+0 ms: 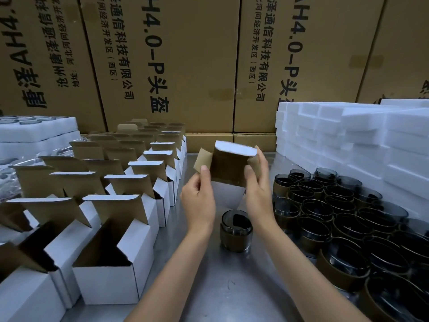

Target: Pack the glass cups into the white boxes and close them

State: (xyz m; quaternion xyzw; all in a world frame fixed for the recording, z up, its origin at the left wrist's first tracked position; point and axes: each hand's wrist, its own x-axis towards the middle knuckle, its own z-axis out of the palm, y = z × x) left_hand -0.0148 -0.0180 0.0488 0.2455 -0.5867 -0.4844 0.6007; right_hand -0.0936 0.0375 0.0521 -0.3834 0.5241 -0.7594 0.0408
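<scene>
I hold a small white box [228, 165] in the air above the metal table, its brown inside facing me and its flaps spread. My left hand [199, 199] pinches its left flap with the thumb on top. My right hand [256, 184] grips its right side, fingers curled round the edge. Below the box, between my forearms, one glass cup [236, 230] with a brown paper sleeve stands upright on the table. Several more sleeved glass cups [343, 219] crowd the table at the right.
Rows of open white boxes [116, 231] with raised lids fill the left side. White foam blocks [362, 140] are stacked at the back right, foam trays [34, 131] at the far left. Large brown cartons [185, 54] form a wall behind the metal table [209, 287].
</scene>
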